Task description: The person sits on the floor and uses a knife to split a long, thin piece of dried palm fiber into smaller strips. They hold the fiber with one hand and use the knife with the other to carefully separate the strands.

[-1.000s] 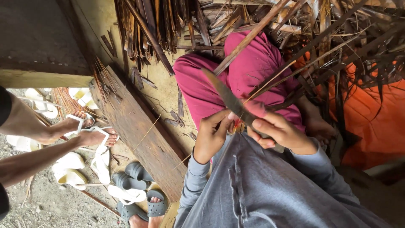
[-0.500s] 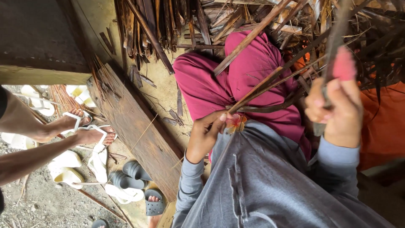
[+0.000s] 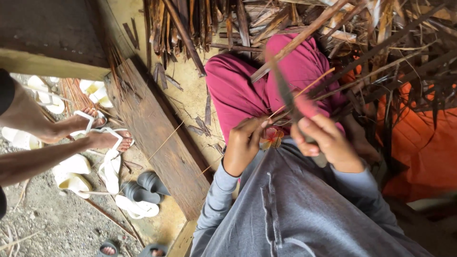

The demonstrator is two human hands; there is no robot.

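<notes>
Dry brown palm-leaf strips point(image 3: 304, 90) cross the lap, over the magenta cloth point(image 3: 238, 95) on the knees; one thin pale rib point(image 3: 309, 85) runs up to the right from the hands. Progress, judged: the rib shows bare along part of its length, while a large heap of dry fronds point(image 3: 381, 38) at the top edge of the earthen floor point(image 3: 190, 95) looks unworked, so most appears left. Left hand point(image 3: 243, 145) is curled, fingers pinched shut on the near end of the strips, wrist bent inward over the grey garment point(image 3: 295, 214). Right hand point(image 3: 326, 143) is closed around the handle of a long dark-bladed knife point(image 3: 285, 93), blade angled up and left against the strips. Hands sit close, not touching. A bystander's sandalled feet point(image 3: 95, 131) stand beyond the wooden plank point(image 3: 157, 133), left.
</notes>
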